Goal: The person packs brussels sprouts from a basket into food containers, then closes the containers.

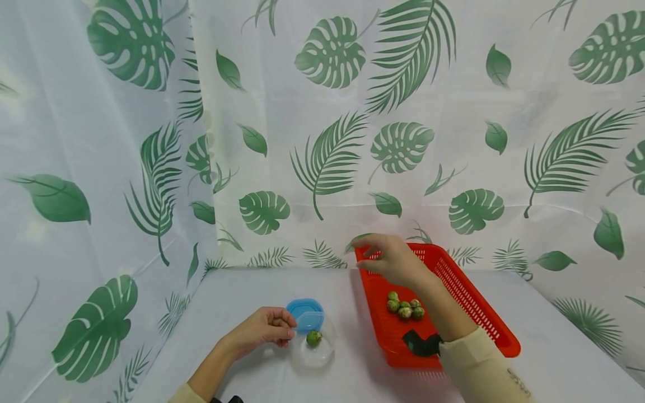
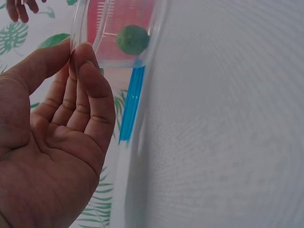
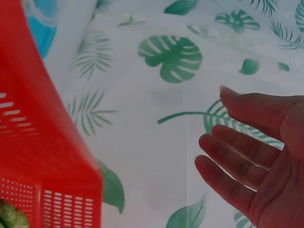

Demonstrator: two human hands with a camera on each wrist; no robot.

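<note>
My left hand (image 1: 268,330) pinches the rim of a clear plastic container (image 1: 313,360) between thumb and fingertips. One Brussels sprout (image 1: 313,338) lies inside, and the left wrist view shows this sprout (image 2: 132,40) through the see-through wall. Over the far left part of a red plastic basket (image 1: 375,336), my right hand (image 1: 390,258) hovers with nothing in it. Its fingers are loosely spread in the right wrist view. Several Brussels sprouts (image 1: 405,312) sit together on the basket floor, partly beside my right forearm.
Just behind the container lies a blue lid (image 1: 305,305) on the white table (image 1: 242,291); its edge also shows in the left wrist view. A leaf-patterned curtain (image 1: 332,184) closes off the back and sides. The basket's slotted walls rise above the table on the right.
</note>
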